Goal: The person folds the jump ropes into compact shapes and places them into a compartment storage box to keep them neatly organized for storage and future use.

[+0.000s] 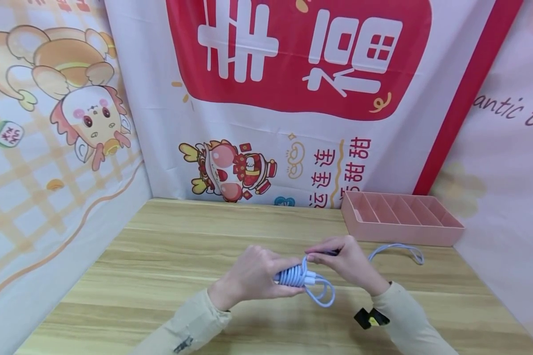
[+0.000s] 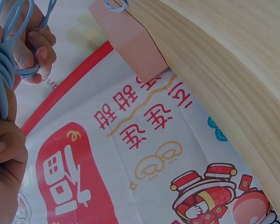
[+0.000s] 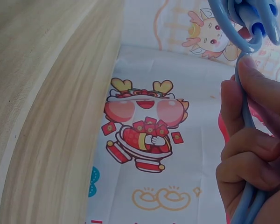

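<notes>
My left hand (image 1: 253, 273) grips a light blue cable (image 1: 292, 276) whose turns are wound tightly round a bundle, between thumb and fingers. From the bundle's right end a white-blue piece (image 1: 310, 278) and loose loops (image 1: 329, 298) stick out. Just right of it, my right hand (image 1: 344, 261) pinches a strand that leads off the winding. In the right wrist view, this strand (image 3: 245, 109) runs between thumb and index finger and on through the curled fingers. The left wrist view shows the wound turns (image 2: 1, 79) close up, partly hidden by the fingers.
The cable's free loop (image 1: 416, 252) trails past the right forearm, in front of a pink divided box (image 1: 404, 231) at the back right. Both hands are over a wood-grain table (image 1: 195, 231). Printed cloth walls (image 1: 155, 148) stand behind it and at both sides.
</notes>
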The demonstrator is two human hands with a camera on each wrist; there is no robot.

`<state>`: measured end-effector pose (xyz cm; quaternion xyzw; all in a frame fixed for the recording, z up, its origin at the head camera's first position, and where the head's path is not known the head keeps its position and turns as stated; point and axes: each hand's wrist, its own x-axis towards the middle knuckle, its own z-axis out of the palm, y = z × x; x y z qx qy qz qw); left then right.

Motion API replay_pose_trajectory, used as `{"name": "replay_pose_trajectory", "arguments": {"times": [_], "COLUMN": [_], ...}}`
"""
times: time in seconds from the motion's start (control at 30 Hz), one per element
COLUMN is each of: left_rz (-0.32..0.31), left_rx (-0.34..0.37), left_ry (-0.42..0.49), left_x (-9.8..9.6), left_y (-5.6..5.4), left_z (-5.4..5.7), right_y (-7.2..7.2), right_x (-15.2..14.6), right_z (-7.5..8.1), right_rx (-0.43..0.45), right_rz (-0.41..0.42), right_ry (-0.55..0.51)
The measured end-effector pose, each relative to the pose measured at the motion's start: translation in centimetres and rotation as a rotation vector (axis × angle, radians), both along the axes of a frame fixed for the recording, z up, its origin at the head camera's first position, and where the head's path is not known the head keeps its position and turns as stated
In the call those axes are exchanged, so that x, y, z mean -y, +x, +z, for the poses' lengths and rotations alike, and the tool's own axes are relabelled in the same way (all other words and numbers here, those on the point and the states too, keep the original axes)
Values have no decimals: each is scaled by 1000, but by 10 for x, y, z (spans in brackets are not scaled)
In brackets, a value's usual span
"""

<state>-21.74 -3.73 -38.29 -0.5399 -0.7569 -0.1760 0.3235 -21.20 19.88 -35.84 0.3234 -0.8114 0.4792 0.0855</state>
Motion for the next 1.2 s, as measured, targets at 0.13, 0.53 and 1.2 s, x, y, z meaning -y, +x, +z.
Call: {"name": "replay_pose_trajectory", "arguments": {"times": [0.13,0.53,1.2], "left_rz": [5,32,-22], "left_rx": [8,17,-23], "left_ry": [-10,10,22], "left_x": [0,-2,-1], "left_y": [1,1,4], "left_z": [1,-3,-2], "right_y": [1,1,-14], "right_x": [0,1,-7], "right_z": [0,-4,-23], "right_rx": [24,-3,109], "right_rz": [-2,34,47], "right_ry": [-1,-8,40]}}
